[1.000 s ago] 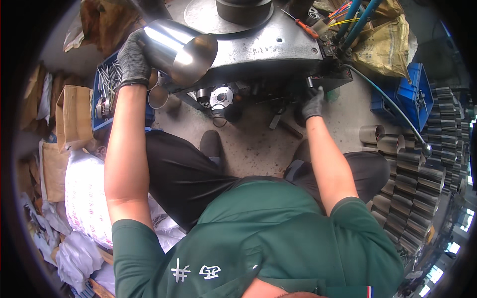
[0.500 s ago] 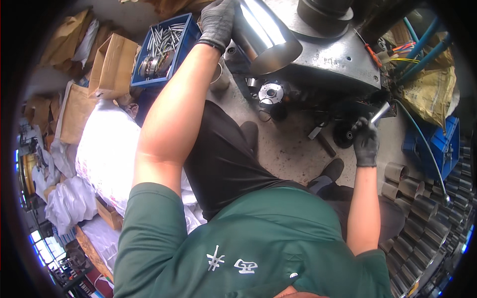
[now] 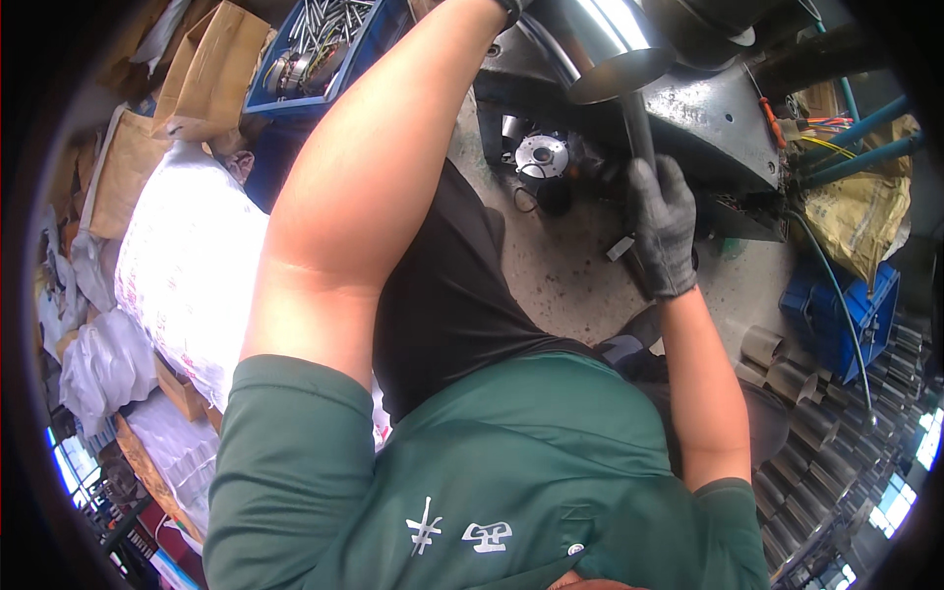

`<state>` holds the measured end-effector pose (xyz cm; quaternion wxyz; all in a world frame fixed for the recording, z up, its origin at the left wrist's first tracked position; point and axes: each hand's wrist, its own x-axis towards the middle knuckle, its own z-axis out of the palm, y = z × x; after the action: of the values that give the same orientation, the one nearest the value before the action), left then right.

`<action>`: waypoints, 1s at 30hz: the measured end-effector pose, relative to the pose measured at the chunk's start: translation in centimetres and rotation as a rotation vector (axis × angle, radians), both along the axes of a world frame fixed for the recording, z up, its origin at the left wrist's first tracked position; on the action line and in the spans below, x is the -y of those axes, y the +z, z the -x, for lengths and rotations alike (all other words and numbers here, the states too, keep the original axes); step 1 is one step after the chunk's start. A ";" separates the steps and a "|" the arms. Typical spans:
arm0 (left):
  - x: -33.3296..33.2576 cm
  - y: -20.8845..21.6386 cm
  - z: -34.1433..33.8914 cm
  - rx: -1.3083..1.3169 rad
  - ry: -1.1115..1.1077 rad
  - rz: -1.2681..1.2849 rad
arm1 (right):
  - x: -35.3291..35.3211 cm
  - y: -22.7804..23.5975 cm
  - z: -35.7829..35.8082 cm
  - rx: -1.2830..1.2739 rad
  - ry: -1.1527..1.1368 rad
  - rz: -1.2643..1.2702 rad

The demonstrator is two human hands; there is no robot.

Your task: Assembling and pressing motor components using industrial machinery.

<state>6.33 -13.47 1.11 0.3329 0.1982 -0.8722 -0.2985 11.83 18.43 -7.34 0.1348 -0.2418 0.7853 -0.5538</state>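
Note:
A shiny metal cylinder, open at its near end, lies over the machine's metal table at the top of the view. My left hand, in a grey glove, is at the top edge beside the cylinder; only its cuff shows and the fingers are out of the picture. My right hand, gloved in dark grey, is closed around a metal rod. The rod's far end meets the lower rim of the cylinder's mouth; I cannot tell whether it goes inside.
Left of my arm are a blue crate of metal rods, a cardboard box and a white sack. At right stand a blue bin and rows of metal cylinders. An orange-handled tool lies near coloured wires.
My right hand has swung left and up, bringing the rod from beside the machine to the cylinder's mouth. My left hand has moved up and right, mostly out of view.

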 end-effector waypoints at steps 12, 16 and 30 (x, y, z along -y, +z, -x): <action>1.3 -0.2 -0.4 0.146 -0.022 0.043 | 5.2 -0.4 2.4 0.200 0.064 -0.147; 1.3 -0.7 0.8 0.021 -0.012 0.155 | 4.9 -0.3 1.9 0.124 0.033 -0.081; 1.9 -0.7 0.5 0.206 -0.055 0.528 | 4.3 -0.6 3.3 0.158 0.095 -0.251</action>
<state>5.87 -15.34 0.38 0.2744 0.1103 -0.9541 -0.0481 8.49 14.13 -7.93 0.2514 -0.2158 0.8229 -0.4616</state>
